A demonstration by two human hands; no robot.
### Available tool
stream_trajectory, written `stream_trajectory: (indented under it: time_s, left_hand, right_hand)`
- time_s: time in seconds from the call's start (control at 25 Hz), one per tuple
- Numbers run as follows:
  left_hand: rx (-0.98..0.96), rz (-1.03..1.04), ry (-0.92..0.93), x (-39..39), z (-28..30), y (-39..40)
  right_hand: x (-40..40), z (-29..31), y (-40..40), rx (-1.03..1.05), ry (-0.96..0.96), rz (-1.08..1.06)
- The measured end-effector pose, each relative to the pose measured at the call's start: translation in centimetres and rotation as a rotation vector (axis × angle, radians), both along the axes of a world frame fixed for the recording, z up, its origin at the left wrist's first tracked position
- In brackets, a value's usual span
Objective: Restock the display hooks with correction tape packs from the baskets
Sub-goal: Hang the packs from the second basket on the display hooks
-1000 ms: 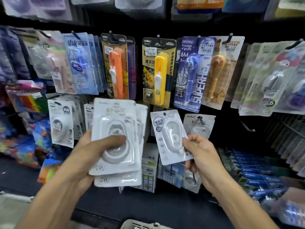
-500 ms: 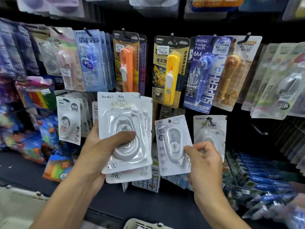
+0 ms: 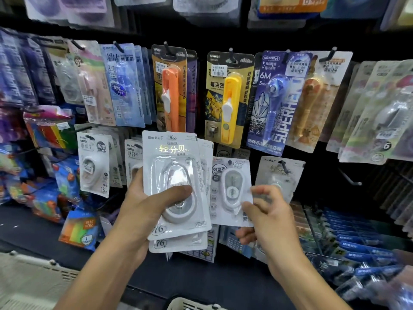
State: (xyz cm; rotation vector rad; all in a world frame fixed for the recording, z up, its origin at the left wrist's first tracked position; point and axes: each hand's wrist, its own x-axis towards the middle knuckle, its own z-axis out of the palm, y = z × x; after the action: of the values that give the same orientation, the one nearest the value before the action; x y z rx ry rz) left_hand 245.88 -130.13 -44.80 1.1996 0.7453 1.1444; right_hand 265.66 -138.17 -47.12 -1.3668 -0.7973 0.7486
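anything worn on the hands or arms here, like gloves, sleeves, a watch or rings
Nothing worn shows. The left hand and right hand are bare, with no gloves, and no rings on the fingers in view. Both forearms are bare right down to the bottom edge of the picture, with no sleeve, watch or wristband on them.

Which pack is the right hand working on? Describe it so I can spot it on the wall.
Find the yellow cutter pack in the upper row of hooks. Directly below it hangs a white correction tape pack, its lower right corner pinched by the right hand. Unlike the bigger stack of packs in the left hand, it is single.
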Motion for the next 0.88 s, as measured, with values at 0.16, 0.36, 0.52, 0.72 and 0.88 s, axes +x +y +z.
stream_trajectory:
  time_s: [0.16,0.36,0.52,0.72,0.88]
  left_hand:
    - [0.000,0.017,0.002,0.3,0.0,0.1]
    - [-0.048,-0.226,0.049,2.5,-1.3,-1.0]
    - [-0.099,-0.452,0.020,4.4,-2.2,-2.1]
    - [-0.037,-0.379,0.007,6.0,-2.9,-2.7]
    - [-0.059,-0.354,0.047,6.5,-3.1,-3.2]
  right_hand:
    - [0.5,-1.4,-0.4,-0.157,-0.318,0.112]
    - [-0.3,-0.6,-1.1,0.085,-0.169,0.269]
    - [1.8,0.5,-2.4,0.164,0.032,0.128]
    - [4.3,-0.1,-4.8,0.127,0.115,0.037]
    - [5.5,-0.9,-6.1,0.162,0.091,-0.025]
